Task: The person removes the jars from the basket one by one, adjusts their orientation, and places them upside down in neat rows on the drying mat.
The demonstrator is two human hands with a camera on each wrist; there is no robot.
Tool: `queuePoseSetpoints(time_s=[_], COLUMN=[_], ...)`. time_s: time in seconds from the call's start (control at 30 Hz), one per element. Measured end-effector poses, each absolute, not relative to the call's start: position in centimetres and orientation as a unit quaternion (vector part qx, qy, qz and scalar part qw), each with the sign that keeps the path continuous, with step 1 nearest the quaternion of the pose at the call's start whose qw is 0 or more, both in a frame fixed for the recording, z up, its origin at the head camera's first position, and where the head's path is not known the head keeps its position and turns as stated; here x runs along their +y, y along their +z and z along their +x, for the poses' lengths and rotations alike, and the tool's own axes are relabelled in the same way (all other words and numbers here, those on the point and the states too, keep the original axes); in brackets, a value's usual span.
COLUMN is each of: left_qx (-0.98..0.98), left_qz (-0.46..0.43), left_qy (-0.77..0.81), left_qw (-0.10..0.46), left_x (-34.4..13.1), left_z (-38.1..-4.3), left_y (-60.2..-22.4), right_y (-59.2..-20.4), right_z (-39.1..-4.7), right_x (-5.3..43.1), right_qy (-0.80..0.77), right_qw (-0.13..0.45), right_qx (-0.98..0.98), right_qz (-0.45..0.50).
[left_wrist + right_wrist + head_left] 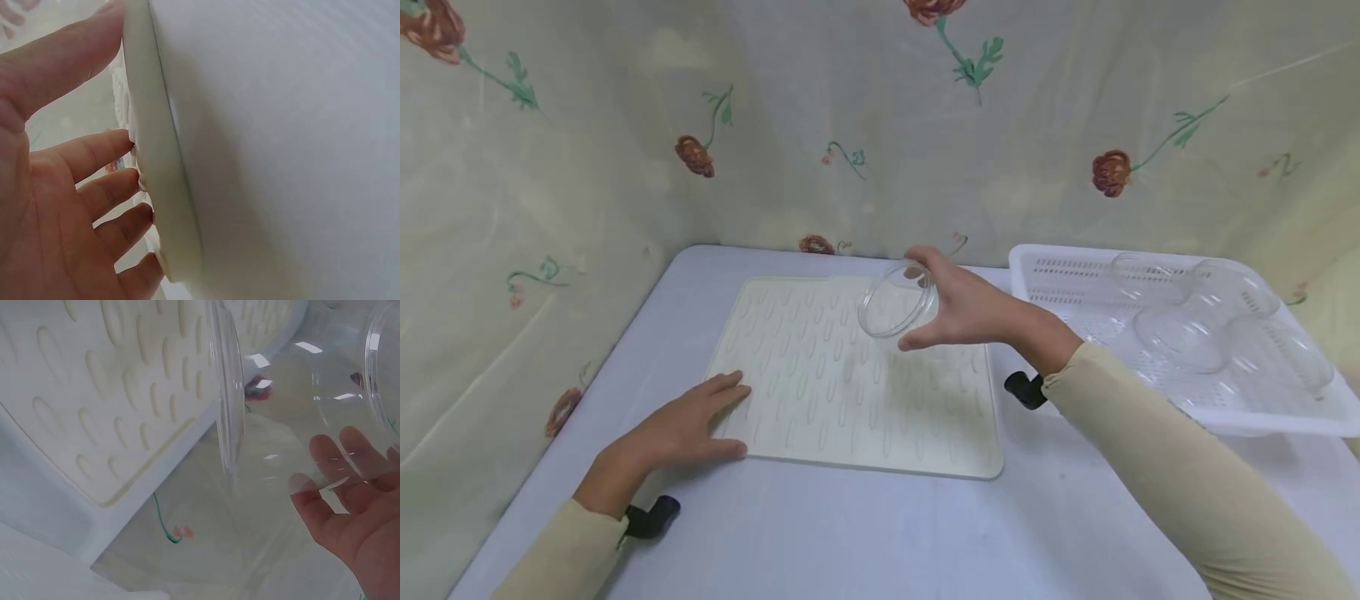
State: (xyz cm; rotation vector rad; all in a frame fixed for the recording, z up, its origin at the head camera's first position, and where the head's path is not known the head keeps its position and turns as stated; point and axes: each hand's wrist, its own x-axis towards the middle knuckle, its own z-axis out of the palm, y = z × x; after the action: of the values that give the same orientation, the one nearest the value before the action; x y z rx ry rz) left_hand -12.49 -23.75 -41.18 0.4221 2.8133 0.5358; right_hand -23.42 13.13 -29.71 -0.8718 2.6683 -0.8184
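Observation:
My right hand [966, 304] grips a clear glass bowl [895, 304] by its side, thumb and fingers spread around it. The bowl is tilted above the far right half of a cream mat [820, 375] with raised oval ridges. In the right wrist view, fingertips [325, 456] press on the clear wall of the bowl [281, 394]. My left hand [688, 425] lies at the mat's left edge, fingers extended. Its fingertips [140, 215] touch the mat's rim [153, 137] in the left wrist view, and nothing is held there.
At the right stands a white slotted plastic basket [1063, 279] with several clear glass bowls [1180, 337] in it. A white cloth [820, 533] covers the table. Flower-patterned curtains [760, 125] hang behind and at both sides.

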Motion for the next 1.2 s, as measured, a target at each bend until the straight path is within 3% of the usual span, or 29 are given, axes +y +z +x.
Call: queuePoseSetpoints(time_s=[0.33,0.6,0.73,0.9,1.2], left_qx=[0.967,0.941,0.921,0.914,0.902], left_qz=[0.147,0.166,0.198,0.2,0.16], left_qy=[0.179,0.287,0.321,0.342,0.4], left_qw=[0.108,-0.063,-0.101,-0.091,0.013], left_x=[-23.5,-20.5,-17.9,-15.3,-13.1], left_z=[-12.9,-14.4,-14.8,-15.2,-15.3], left_y=[-40.2,-35.9,-34.3,-33.6,-33.9], right_y=[-30.2,-30.8,-31.0,-31.6,-32.3], right_z=[-23.2,-23.0,-22.5,-21.6,-20.1], right_x=[12.5,11.4,10.8,10.1,9.1], right_qy=[-0.272,-0.237,-0.214,-0.219,-0.213], right_qw=[0.099,0.065,0.054,0.039,-0.013], right_qx=[0.91,0.916,0.92,0.919,0.904], right_qz=[-0.297,-0.316,-0.324,-0.324,-0.371])
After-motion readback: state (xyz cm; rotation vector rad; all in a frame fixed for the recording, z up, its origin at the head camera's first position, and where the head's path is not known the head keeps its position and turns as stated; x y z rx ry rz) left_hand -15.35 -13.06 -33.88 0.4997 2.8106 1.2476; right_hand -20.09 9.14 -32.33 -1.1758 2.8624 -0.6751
